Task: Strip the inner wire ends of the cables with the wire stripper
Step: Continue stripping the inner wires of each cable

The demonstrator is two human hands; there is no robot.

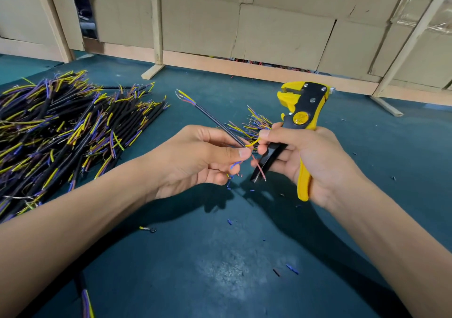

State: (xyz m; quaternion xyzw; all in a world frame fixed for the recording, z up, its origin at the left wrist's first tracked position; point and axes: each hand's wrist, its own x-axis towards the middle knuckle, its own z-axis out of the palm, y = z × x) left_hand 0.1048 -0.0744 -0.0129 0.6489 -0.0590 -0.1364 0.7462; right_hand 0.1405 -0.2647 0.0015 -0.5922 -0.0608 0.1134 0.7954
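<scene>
My left hand point(195, 156) pinches a black cable point(215, 119) near its lower end, where yellow, blue and red inner wires fan out. The cable's far end points up and left with its coloured wires bared. My right hand point(310, 158) grips the yellow and black wire stripper point(303, 102) by its handles, jaws pointing up and away. The thumb and forefinger of that hand also touch the yellow inner wire point(252, 143). The red wire point(259, 168) hangs down between both hands.
A big heap of black cables point(61, 131) with yellow and blue ends lies on the teal table point(220, 256) at left. A smaller bunch point(254, 124) sits behind my hands. Bits of blue insulation point(292, 268) scatter the surface. Cardboard walls and wooden posts point(156, 24) stand behind.
</scene>
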